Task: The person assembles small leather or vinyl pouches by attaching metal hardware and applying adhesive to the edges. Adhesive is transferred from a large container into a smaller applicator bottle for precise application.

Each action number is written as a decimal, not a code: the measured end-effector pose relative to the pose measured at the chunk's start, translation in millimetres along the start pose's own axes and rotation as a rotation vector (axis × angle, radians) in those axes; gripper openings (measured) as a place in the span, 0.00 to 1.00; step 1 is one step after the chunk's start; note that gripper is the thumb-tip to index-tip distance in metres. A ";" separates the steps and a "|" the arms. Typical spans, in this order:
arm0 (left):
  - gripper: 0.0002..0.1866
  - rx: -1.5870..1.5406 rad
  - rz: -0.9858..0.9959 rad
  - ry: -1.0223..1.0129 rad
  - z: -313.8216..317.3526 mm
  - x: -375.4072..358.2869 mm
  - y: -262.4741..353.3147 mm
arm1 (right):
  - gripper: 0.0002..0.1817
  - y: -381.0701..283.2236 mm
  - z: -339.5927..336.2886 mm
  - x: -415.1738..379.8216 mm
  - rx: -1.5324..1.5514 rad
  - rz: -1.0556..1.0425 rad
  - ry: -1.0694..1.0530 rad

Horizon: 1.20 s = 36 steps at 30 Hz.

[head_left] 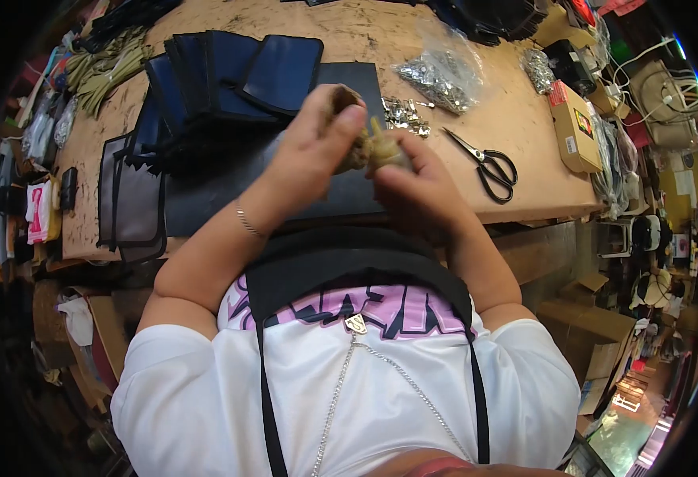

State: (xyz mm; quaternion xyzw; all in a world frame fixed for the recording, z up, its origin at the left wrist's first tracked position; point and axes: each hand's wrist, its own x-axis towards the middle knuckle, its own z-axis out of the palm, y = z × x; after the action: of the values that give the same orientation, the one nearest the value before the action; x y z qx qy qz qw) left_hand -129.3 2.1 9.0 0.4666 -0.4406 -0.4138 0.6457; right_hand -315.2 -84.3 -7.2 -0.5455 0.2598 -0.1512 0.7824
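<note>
Above the front part of the bench, my left hand (pixel 314 143) is closed round a crumpled brown lump (pixel 353 157), its thumb on top. Close beside it, my right hand (pixel 424 181) pinches a yellowish, blurred piece (pixel 386 149) that meets the lump; what exactly they are I cannot tell. Beneath both hands lies a dark flat sheet (pixel 229 187). Dark blue panels with black edging (pixel 281 73) lie fanned out beyond my left hand. Small metal clips (pixel 409 121) are scattered just past my right hand.
Black-handled scissors (pixel 488 163) lie to the right, points toward the clips. Behind them is a clear bag of metal fittings (pixel 443 79). A cardboard box (pixel 576 127) stands at the bench's right edge. Tan straps (pixel 110 67) are bundled at the back left, and grey panels (pixel 138 211) lie front left.
</note>
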 end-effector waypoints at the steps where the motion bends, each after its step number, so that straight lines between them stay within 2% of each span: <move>1: 0.15 0.153 0.086 -0.002 -1.0 2.6 -4.2 | 0.26 7.4 3.5 5.4 -0.253 -0.156 0.068; 2: 0.13 0.219 0.158 0.066 -3.5 6.0 -10.3 | 0.25 13.0 7.4 10.6 -0.508 -0.313 0.137; 5: 0.10 0.414 0.385 0.325 -26.3 31.2 -36.1 | 0.24 11.4 23.2 2.6 -0.908 -0.437 -0.120; 6: 0.09 0.340 0.399 0.387 -38.9 43.0 -24.6 | 0.22 25.8 32.8 3.7 -0.866 -0.447 -0.220; 8: 0.08 0.012 0.253 0.487 -52.7 47.8 -1.5 | 0.23 25.0 30.5 3.6 -0.790 -0.404 -0.160; 10: 0.08 0.004 0.270 0.362 -52.0 43.4 2.2 | 0.25 20.0 16.3 13.0 -0.631 -0.384 0.004; 11: 0.09 0.001 0.284 0.306 -50.2 36.4 3.2 | 0.26 14.0 12.4 15.0 -0.442 -0.206 0.037; 13: 0.07 0.264 0.357 0.158 -20.4 12.2 6.9 | 0.27 7.5 14.9 24.5 -0.518 -0.338 0.059; 14: 0.11 0.702 0.793 0.074 -17.3 16.7 0.5 | 0.27 6.9 16.4 28.4 -0.549 -0.402 0.071; 15: 0.13 0.717 0.721 0.067 -8.6 11.5 2.6 | 0.29 9.0 15.3 31.4 -0.711 -0.441 0.032; 16: 0.15 0.729 0.647 0.062 -2.4 4.9 4.1 | 0.29 12.1 19.3 29.7 -0.670 -0.435 0.012; 19: 0.11 0.790 0.606 0.148 -12.3 18.8 -1.2 | 0.27 12.3 35.5 26.5 -0.576 -0.406 -0.004; 22: 0.11 0.910 0.869 0.268 -25.3 32.2 2.7 | 0.26 1.1 27.9 24.2 -0.616 -0.185 -0.029; 23: 0.11 0.995 0.915 0.402 -45.6 45.4 0.6 | 0.26 0.3 26.2 20.2 -0.614 -0.238 -0.050; 24: 0.09 1.027 0.840 0.597 -67.9 56.6 2.1 | 0.26 0.6 25.3 14.6 -0.611 -0.292 -0.071; 25: 0.09 0.939 0.780 0.643 -77.8 54.5 12.4 | 0.25 -0.7 24.7 12.4 -0.606 -0.350 -0.089; 26: 0.09 0.851 0.722 0.682 -82.8 54.6 23.4 | 0.25 -4.7 23.9 14.3 -0.499 -0.232 -0.057; 27: 0.09 0.633 0.679 0.553 -76.3 49.4 23.8 | 0.24 -8.0 23.6 15.6 -0.387 -0.109 -0.023; 28: 0.11 0.706 0.790 0.412 -62.5 41.8 24.3 | 0.23 -8.8 23.9 16.0 -0.274 0.018 0.011; 29: 0.13 0.774 0.902 0.273 -45.2 34.5 27.0 | 0.22 -6.7 23.6 21.7 -0.247 0.029 0.026; 30: 0.19 0.833 0.962 0.075 -34.2 25.6 23.9 | 0.22 2.5 20.6 29.0 -0.305 -0.112 0.018; 31: 0.20 0.872 0.873 0.046 -17.9 11.9 18.3 | 0.23 15.3 15.6 37.9 -0.363 -0.255 0.005; 32: 0.22 0.908 0.781 0.016 -7.8 2.4 12.7 | 0.23 13.6 14.6 37.9 -0.454 -0.285 -0.007; 33: 0.21 0.906 0.771 0.038 -11.4 2.0 9.8 | 0.24 10.8 14.4 37.9 -0.543 -0.317 -0.017; 36: 0.18 0.874 0.772 0.113 -24.9 8.1 1.8 | 0.24 -0.5 27.4 26.4 -0.516 -0.215 0.000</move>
State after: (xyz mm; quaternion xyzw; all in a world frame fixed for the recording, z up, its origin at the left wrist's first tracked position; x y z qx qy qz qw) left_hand -103.0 0.9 7.9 0.5168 -0.6734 0.0969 0.5197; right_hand -277.9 -77.0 -5.7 -0.7511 0.2300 -0.1623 0.5971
